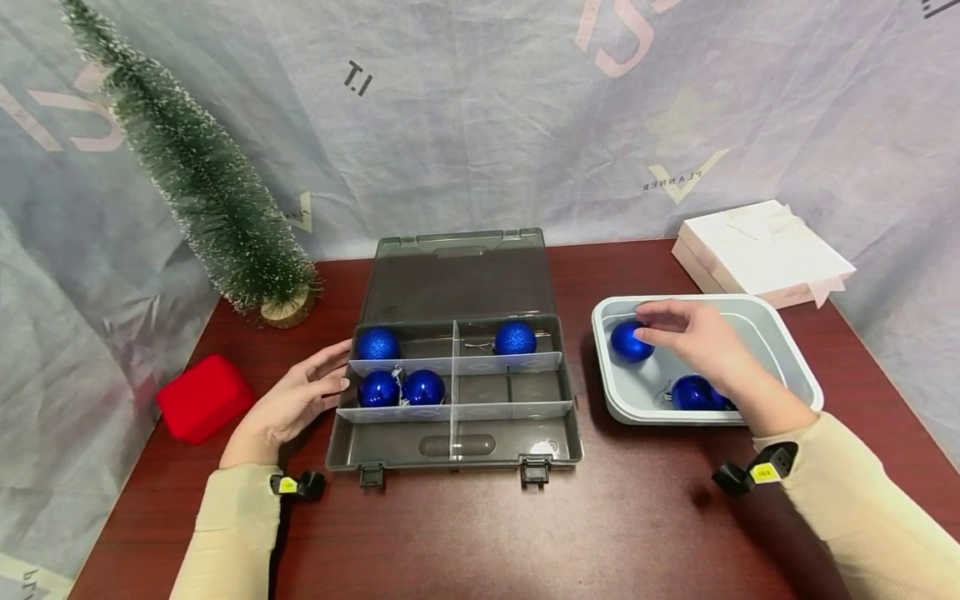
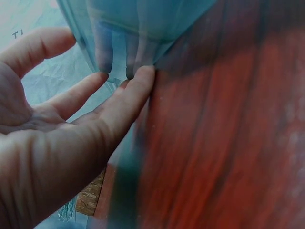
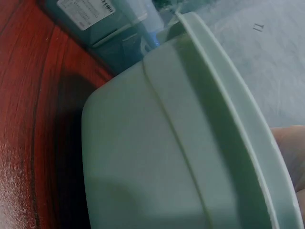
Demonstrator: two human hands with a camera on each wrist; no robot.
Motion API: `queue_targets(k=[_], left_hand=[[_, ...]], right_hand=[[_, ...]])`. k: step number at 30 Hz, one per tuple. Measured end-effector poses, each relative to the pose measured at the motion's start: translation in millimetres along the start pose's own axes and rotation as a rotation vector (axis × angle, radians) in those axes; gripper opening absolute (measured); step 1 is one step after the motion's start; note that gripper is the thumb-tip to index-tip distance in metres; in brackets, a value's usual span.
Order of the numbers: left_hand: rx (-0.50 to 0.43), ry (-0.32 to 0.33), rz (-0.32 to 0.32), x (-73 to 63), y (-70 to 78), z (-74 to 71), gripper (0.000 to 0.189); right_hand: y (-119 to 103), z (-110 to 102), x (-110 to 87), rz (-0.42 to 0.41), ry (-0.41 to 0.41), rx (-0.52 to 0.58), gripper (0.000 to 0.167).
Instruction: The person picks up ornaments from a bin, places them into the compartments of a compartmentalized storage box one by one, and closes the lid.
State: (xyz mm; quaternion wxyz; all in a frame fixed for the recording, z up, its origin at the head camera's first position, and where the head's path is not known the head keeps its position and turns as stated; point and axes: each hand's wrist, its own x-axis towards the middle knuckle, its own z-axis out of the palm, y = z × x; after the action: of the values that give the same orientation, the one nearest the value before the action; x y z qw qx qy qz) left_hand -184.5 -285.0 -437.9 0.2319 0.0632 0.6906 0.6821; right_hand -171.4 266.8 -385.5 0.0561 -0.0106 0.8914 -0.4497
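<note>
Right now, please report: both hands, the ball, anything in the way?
Left hand touching organizer, left side. Right hand at blue ball, grip unclear. Ball inside tub; tub's wall between it and organizer.

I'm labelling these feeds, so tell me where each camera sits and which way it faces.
Head: worn on the head, facing forward and down over the divided case and tub; left grip, right grip and sleeves show.
Left wrist: on that wrist, facing the case's edge and the table; the left grip shows large.
Right wrist: on that wrist, facing the tub's outer wall; some of the right grip shows at the right edge.
Shared: head and right wrist both show the tub.
</note>
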Motion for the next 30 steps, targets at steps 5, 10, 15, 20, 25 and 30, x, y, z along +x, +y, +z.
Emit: queue_targets(k=[5,10,15,20,25,30], left_hand=[[-0.014,-0.002,0.003,0.4,0.1,0.4,0.068],[-0.013,-0.001,0.004,1.1,0.1,0.0,0.067],[-0.013,-0.004,0.007,1.2,-0.1,-0.5,0.067],[-0.021,-0.004,0.008,0.8,-0.1,-0.1,0.067],[-0.022,0.002,0.003,0.5,0.1,0.3,0.067],[-0.019,0.004,0.005,0.3,0.6,0.5,0.067]], right_hand=[[0.2,1.5,1.8,-0.013,-0.006,-0.064,0.047],[1.7,5.0,3.3,-0.009,-0.033,-0.124,0.050],[4.3,8.8,5.4,-0.006,-0.067,-0.090,0.054],[5.3,9.0,5.5,-0.023,-0.068,-0.082,0.054],[2.4,6.8,3.6,-0.012,-0.040,-0.100,0.051],[-2.8,2.4,1.1,-0.023,-0.004,-0.093,0.051]])
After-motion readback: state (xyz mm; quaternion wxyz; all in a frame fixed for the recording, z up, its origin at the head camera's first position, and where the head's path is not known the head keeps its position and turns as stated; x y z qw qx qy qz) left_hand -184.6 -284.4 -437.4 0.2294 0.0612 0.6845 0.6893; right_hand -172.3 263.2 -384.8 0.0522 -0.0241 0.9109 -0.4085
